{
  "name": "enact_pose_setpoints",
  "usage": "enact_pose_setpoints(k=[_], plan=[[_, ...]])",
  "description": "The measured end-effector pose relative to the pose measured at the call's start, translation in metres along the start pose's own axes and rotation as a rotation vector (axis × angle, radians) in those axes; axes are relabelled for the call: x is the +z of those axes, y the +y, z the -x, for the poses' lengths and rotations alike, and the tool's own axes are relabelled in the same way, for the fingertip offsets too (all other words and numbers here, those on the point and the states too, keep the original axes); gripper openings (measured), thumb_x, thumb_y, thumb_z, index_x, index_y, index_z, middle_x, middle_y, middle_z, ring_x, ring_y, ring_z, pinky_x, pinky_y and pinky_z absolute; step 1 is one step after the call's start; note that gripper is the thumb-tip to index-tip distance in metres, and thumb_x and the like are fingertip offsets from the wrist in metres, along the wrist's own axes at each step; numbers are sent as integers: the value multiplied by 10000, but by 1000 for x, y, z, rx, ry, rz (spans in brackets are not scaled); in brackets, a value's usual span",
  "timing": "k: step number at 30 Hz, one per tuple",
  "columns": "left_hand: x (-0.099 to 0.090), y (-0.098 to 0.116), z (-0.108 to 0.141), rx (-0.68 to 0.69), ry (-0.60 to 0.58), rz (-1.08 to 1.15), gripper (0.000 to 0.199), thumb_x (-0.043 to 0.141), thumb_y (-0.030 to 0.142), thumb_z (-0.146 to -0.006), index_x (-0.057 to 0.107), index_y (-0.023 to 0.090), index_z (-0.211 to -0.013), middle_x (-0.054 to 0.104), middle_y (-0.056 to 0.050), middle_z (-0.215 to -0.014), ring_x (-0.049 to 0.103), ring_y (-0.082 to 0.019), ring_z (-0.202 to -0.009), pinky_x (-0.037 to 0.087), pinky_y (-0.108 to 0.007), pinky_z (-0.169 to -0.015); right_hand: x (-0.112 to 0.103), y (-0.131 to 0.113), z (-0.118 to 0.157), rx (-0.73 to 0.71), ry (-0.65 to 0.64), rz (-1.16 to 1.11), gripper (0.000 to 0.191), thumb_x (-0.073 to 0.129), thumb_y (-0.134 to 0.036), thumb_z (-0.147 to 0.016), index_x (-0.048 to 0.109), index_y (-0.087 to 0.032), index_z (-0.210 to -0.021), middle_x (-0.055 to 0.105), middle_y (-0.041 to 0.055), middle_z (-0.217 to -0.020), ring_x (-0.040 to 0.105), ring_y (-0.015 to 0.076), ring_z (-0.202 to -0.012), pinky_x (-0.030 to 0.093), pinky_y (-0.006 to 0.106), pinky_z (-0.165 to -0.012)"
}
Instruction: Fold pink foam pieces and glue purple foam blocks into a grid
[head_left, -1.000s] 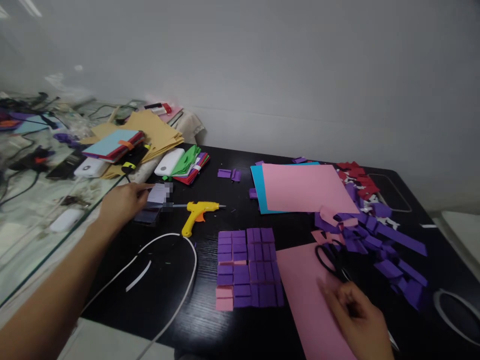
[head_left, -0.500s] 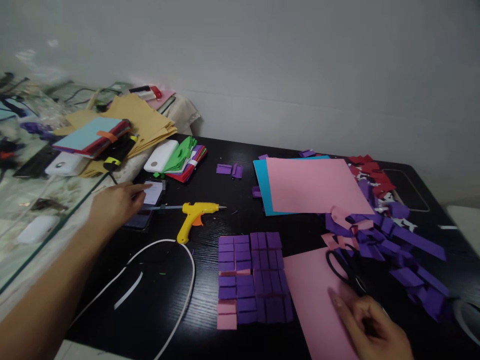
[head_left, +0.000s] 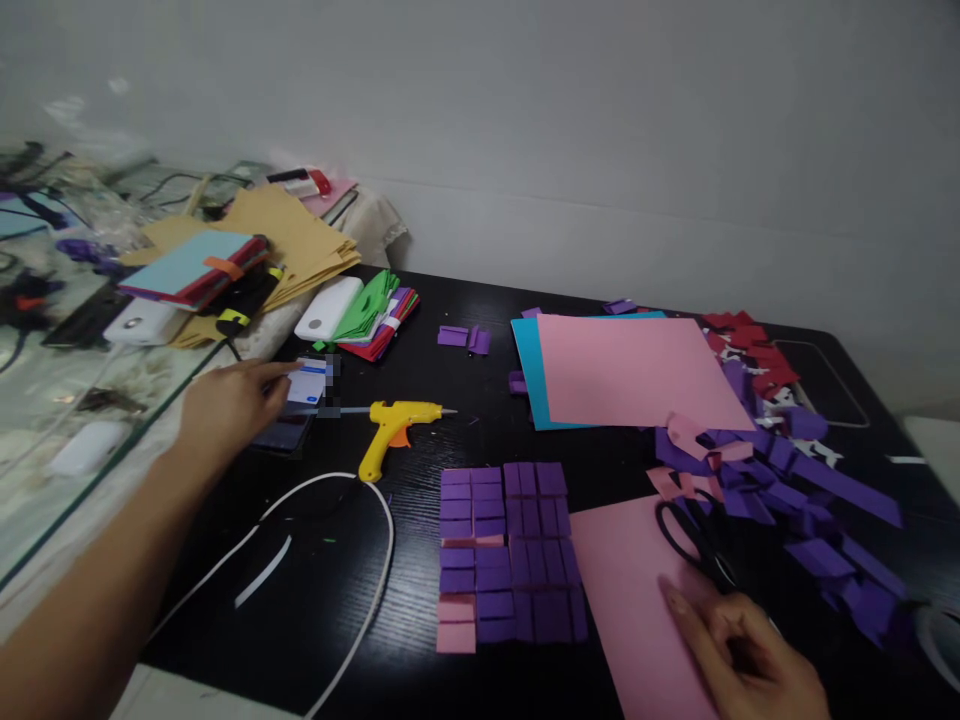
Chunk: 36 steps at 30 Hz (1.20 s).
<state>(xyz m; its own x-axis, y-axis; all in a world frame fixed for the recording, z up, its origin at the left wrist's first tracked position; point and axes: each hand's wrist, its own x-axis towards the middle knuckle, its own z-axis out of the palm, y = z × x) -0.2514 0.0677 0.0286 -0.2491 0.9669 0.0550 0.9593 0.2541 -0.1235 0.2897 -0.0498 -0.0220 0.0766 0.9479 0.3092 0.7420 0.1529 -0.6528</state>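
My left hand [head_left: 232, 405] reaches over a phone [head_left: 306, 385] at the left of the black table, index finger stretched onto its lit screen, the other fingers curled. At the lower right, my right hand [head_left: 750, 650] has its thumb on a pink sheet [head_left: 626, 575] and its fingers curled round the black scissors [head_left: 701, 545], whose blades are mostly hidden. Left of this sheet lie rows of folded purple and pink pieces [head_left: 514, 560]. A yellow glue gun [head_left: 390, 430] rests on its side right of the phone.
Pink and blue sheets [head_left: 637, 370] lie at the back right, beside heaped purple strips [head_left: 840, 480] and red scraps [head_left: 757, 350]. A white cable [head_left: 386, 560] loops at the front left. Green and red papers [head_left: 375, 315], a white box [head_left: 328, 308] and brown envelopes [head_left: 300, 235] crowd the back left.
The phone screen now shows a different display, with a blue bar near the fingertip. Both hands keep nearly the same pose; the whole view has shifted slightly.
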Motion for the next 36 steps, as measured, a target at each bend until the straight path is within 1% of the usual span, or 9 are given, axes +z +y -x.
enact_pose_setpoints(k=[3, 8, 11, 16, 21, 25, 29, 33, 36], plan=[[3, -5, 1, 30, 5, 10, 575, 329, 412, -1001, 758, 191, -1312, 778, -139, -1187, 712, -314, -949, 481, -378, -763, 1, 1, 0, -8, 1, -6, 487, 689, -493, -925, 417, -238, -611, 386, -62, -554, 429, 79, -418, 407, 183, -434], [8, -12, 11, 168, 20, 63, 562, 359, 410, -928, 825, 189, -1151, 761, -98, -924, 702, -262, -851, 476, -339, -716, 1, 2, 0, -13, 0, -17, 477, 705, -484, -917, 431, -236, -616, 406, -60, -560, 449, 79, -429, 416, 180, -450], [13, -16, 20, 207, 59, 80, 548, 365, 422, -927, 841, 207, -1093, 748, -82, -900, 692, -245, -829, 466, -329, -684, 1, 0, -1, -8, 4, -18, 484, 708, -496, -910, 432, -236, -609, 399, -60, -554, 431, 78, -419, 400, 188, -431], [23, -19, 27, 244, 79, 89, 552, 357, 435, -961, 820, 219, -1170, 719, -77, -892, 670, -252, -820, 444, -334, -658, 0, -2, -1, 14, 4, -8, 512, 695, -526, -908, 416, -238, -590, 388, -54, -540, 431, 89, -415, 402, 200, -423], [21, -16, 26, 276, 98, 113, 553, 366, 445, -949, 832, 218, -1143, 722, -67, -846, 660, -237, -745, 442, -326, -640, 0, -8, -4, 21, -9, -14, 525, 701, -528, -901, 400, -237, -583, 376, -58, -530, 411, 84, -403, 389, 197, -409], [11, -17, 29, 246, 244, 205, 505, 409, 421, -938, 838, 209, -1100, 732, -47, -791, 658, -200, -692, 436, -291, -607, 0, -8, -4, 15, -9, -28, 507, 704, -509, -902, 415, -235, -588, 387, -58, -537, 422, 85, -409, 379, 194, -405], [-4, -14, 41, 206, 403, 359, 415, 475, 366, -916, 843, 200, -1013, 688, -13, -669, 588, -155, -552, 399, -268, -543, 0, 0, -1, 21, -18, -17, 505, 700, -532, -899, 423, -236, -598, 401, -55, -548, 432, 88, -418, 398, 193, -418], [-16, -5, 62, 42, 455, 642, 309, 555, 347, -878, 830, 211, -919, 728, -8, -702, 586, -151, -567, 392, -265, -544, 1, 9, 3, 47, -26, -39, 519, 701, -565, -896, 429, -236, -602, 400, -57, -556, 435, 91, -435, 414, 196, -441], [-19, 7, 82, -94, 441, 872, 192, 641, 357, -816, 780, 226, -837, 712, -2, -717, 579, -157, -599, 394, -269, -548, 3, 14, 6, 76, -49, -78, 524, 712, -568, -895, 426, -235, -608, 395, -59, -566, 432, 96, -456, 412, 204, -457]])
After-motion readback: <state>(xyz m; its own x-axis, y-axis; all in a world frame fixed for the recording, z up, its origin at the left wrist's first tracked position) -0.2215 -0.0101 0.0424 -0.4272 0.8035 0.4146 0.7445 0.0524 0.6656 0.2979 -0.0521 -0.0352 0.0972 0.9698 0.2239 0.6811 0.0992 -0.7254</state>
